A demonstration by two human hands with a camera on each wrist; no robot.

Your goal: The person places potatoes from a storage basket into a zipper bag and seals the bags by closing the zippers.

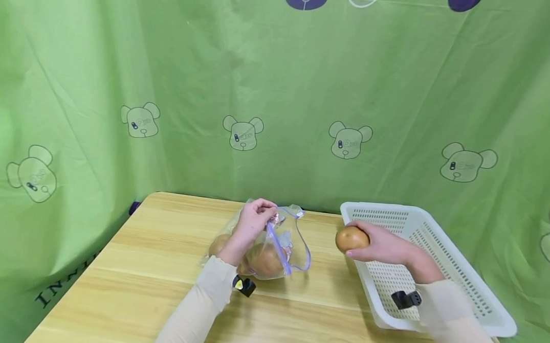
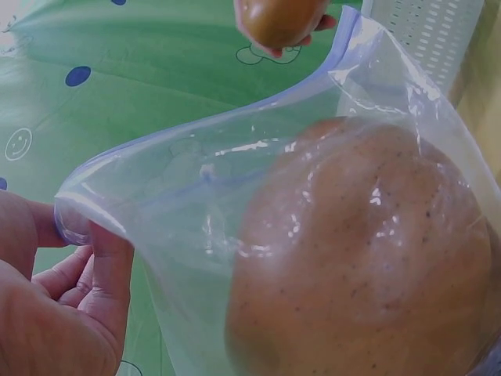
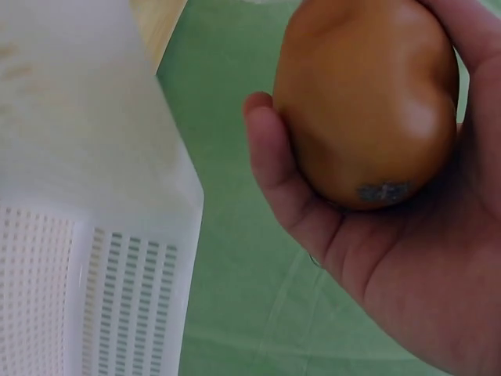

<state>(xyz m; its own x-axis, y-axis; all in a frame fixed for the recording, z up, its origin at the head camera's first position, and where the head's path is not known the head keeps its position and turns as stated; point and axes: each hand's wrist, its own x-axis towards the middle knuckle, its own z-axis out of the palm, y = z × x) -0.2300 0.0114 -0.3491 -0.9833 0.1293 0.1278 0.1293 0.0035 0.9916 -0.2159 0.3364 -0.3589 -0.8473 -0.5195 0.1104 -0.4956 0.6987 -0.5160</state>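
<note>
My left hand (image 1: 250,222) pinches the rim of a clear zip bag (image 2: 188,235) with a purple-blue seal, between thumb and fingers. The bag's mouth gapes to the right. Inside it lie brown potatoes (image 1: 267,262); one speckled potato (image 2: 360,243) fills much of the left wrist view behind the plastic. In my right hand (image 1: 384,245) is another potato (image 1: 351,239), smooth and orange-brown, gripped above the basket's left rim. A small dark patch marks its skin in the right wrist view, where my fingers curl round its side.
A white perforated plastic basket (image 1: 503,323) stands at the right of the wooden table (image 1: 151,268). Behind the table hangs a green curtain (image 1: 297,80) printed with bear heads. Each sleeved wrist carries a small black camera mount.
</note>
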